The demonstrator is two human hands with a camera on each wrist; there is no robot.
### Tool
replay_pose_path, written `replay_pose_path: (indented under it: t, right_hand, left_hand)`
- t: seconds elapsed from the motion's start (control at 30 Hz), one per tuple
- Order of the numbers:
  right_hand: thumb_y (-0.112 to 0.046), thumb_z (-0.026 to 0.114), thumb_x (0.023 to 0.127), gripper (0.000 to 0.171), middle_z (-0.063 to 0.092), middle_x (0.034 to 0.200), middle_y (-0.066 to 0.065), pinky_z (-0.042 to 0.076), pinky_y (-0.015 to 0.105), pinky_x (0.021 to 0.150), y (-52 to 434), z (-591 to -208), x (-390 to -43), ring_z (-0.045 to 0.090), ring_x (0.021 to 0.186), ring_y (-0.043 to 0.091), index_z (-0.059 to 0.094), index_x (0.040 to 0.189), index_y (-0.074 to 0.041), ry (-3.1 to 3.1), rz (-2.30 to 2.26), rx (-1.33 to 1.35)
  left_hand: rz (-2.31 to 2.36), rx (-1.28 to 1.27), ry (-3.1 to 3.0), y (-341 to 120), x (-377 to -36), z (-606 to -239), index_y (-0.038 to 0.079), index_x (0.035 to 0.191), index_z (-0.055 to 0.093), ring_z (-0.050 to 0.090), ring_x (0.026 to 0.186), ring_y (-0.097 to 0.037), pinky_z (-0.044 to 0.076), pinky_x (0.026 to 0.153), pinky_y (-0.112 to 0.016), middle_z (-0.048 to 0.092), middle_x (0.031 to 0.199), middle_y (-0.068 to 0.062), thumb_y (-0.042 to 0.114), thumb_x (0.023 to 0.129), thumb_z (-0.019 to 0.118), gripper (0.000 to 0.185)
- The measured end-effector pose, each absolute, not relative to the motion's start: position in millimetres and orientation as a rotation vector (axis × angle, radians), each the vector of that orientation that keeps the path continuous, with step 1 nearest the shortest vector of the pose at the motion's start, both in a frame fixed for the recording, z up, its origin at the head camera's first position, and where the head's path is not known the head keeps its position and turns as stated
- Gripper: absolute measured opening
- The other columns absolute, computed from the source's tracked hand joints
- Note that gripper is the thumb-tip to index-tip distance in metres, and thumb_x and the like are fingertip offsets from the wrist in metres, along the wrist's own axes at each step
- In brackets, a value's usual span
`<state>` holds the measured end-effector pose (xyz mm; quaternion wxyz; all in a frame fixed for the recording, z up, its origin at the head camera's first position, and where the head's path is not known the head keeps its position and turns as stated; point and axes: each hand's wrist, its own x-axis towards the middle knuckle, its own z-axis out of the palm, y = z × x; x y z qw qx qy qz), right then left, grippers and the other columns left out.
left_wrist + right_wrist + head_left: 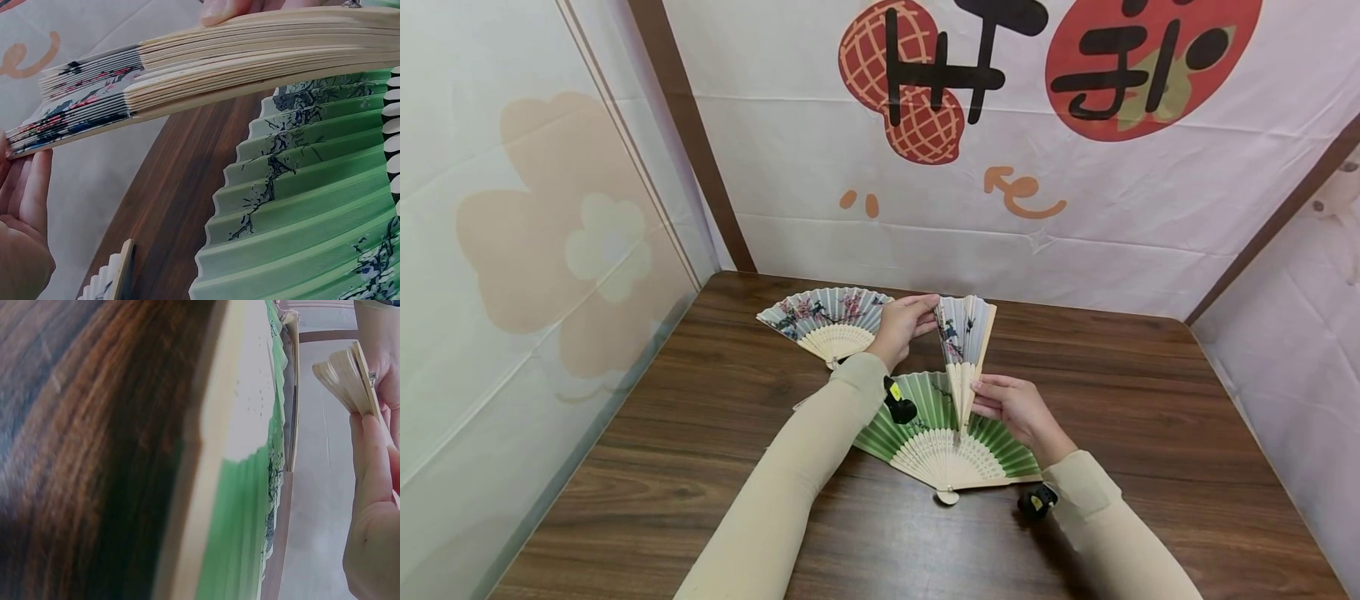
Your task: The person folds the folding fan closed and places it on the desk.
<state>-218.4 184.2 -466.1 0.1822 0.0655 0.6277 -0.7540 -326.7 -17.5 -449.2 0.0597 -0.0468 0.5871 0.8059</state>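
Half-closed white fan held above table betw. both hands: left hand pinches its top edge, right hand pinches ribs near pivot, over open green fan.

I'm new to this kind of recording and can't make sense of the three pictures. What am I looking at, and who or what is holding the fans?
No machine here: a person works with two bare hands. The wide picture comes from a camera on the head, looking down at a wooden table. The other two come from small cameras strapped at each wrist, so they show close, tilted views.

On the table lie a green fan spread open and a pale flowered fan spread open behind it. Both hands hold a third fan, the half-closed fan: the left hand has a grip on its paper edge, and the right hand pinches its wooden ribs lower down.
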Motion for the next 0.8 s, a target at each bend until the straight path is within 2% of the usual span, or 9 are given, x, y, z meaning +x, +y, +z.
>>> replay_pose_path:
  t: [0.13,0.37,0.8]
  right_hand:
    - [0.001,0.054,0.1,0.025,0.073,0.082,-0.005,0.063,0.024,0.079,184.1,-467.1,-218.7,0.072,0.079,0.009,0.057,0.123,0.009,1.775,-2.125,0.183]
    - [0.0,0.054,0.1,0.036,0.072,0.085,-0.006,0.063,0.023,0.08,182.0,-467.2,-219.6,0.071,0.081,0.007,0.048,0.132,0.016,1.793,-2.101,0.153]
    - [0.001,0.055,0.099,0.038,0.069,0.088,-0.007,0.063,0.025,0.08,179.4,-466.4,-219.9,0.069,0.083,0.006,0.047,0.133,0.017,1.81,-2.086,0.173]
  left_hand:
    - [2.432,-0.146,1.783,-18.0,-326.2,-448.9,-0.001,0.118,0.07,0.069,0.08,-0.01,0.063,0.086,-0.032,0.073,0.111,-0.013,0.016,0.094,0.07,0.03]
    - [2.419,-0.162,1.788,-18.0,-326.1,-448.2,-0.001,0.118,0.07,0.068,0.08,-0.01,0.063,0.085,-0.031,0.072,0.114,-0.015,0.017,0.093,0.071,0.031]
    - [2.426,-0.165,1.779,-16.0,-327.8,-448.1,-0.004,0.117,0.07,0.069,0.074,-0.009,0.064,0.077,-0.028,0.074,0.1,-0.009,0.013,0.093,0.07,0.029]
